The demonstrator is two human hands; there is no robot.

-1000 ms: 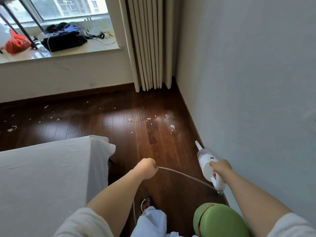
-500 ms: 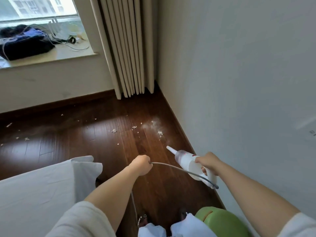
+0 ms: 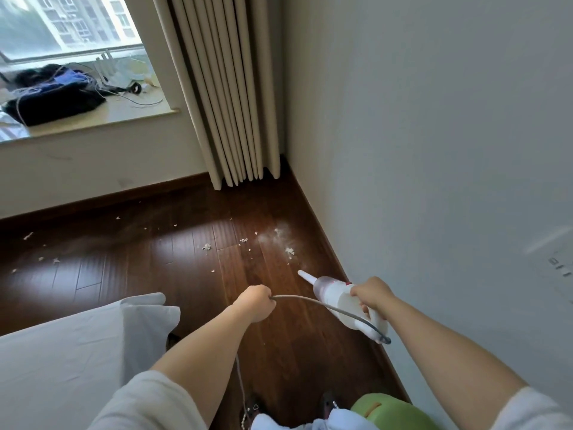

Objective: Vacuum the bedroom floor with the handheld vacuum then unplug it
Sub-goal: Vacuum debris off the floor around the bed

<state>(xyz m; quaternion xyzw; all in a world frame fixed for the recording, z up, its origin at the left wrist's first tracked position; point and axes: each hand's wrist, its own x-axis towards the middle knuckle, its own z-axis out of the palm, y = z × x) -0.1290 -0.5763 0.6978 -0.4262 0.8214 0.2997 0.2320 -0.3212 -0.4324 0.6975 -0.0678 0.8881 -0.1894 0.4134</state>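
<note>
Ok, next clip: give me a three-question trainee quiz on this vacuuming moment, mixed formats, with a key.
1. True or false: the left hand grips the grey cord.
2. Multiple choice: the handheld vacuum in the right hand points its nozzle toward: A) the bed sheet; B) the white debris near the wall; C) the window sill.
3. Fill in: the curtain hangs in the room's ____.

Key: 1 true; 2 B; 3 corner.
</note>
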